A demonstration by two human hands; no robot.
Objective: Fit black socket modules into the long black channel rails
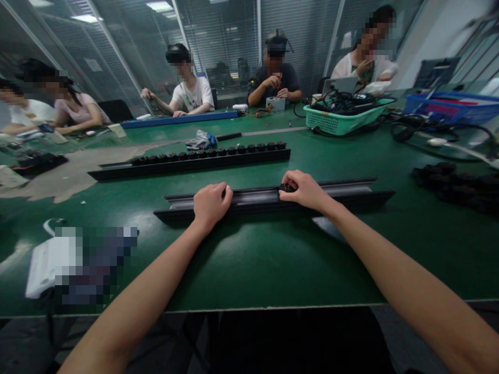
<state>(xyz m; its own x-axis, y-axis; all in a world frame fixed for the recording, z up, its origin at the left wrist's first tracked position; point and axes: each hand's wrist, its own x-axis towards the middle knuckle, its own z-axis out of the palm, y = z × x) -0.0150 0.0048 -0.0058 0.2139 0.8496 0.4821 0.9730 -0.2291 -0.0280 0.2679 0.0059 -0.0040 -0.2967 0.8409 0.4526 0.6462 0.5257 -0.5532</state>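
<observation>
A long black channel-shaped rail (255, 198) lies crosswise on the green table in front of me. My left hand (210, 208) is closed around its left part, with the fingertips hidden behind the rail. Between the thumb and fingers of my right hand (306, 191) is a small dark part (287, 187), set in the rail's groove right of the middle. My fingers partly cover this part, so its exact shape cannot be made out. Farther back lies a second black rail (191, 162), with a row of several similar dark parts along it.
On the right is a pile of dark parts (452, 184). Behind it stand a green basket (339, 120) with cables and a blue basket (463, 111). A white device (42, 265) lies at the left front. A crumpled glove (201, 140) lies beyond the rails. Several people sit across the table.
</observation>
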